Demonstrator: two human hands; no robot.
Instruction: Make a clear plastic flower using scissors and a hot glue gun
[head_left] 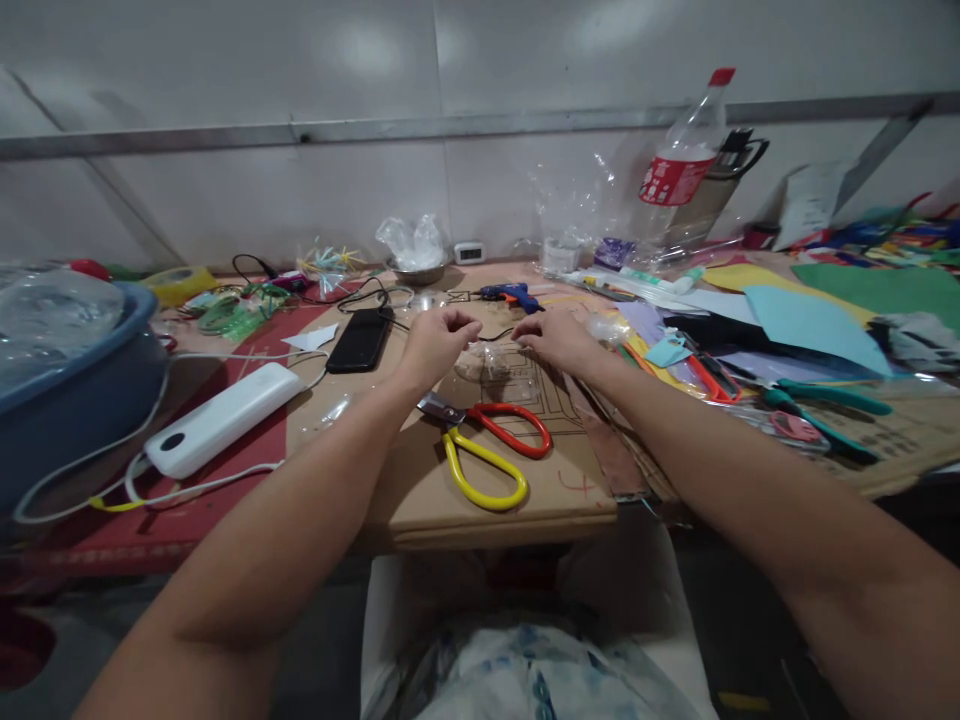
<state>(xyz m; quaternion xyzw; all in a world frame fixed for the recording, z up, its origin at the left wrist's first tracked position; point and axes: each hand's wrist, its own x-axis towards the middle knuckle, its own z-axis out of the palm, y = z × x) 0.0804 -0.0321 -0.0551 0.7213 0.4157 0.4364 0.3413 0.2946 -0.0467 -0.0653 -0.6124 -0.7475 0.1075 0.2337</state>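
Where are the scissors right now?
In the head view, the scissors lie centrally on the cardboard, near its front edge, between the left forearm and right forearm.

Dim, cool light is falling from somewhere above, leaving blurry glare patches on the pale wall (360, 60). Shadows are pooling beneath the tabletop (495, 515). Wide-angle distortion is stretching the outer edges, and the fine clutter at the far right is looking soft.

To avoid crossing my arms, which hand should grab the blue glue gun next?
Probably your right hand: it's close to the glue gun handle, while your left hand is farther off. Either may hold something.
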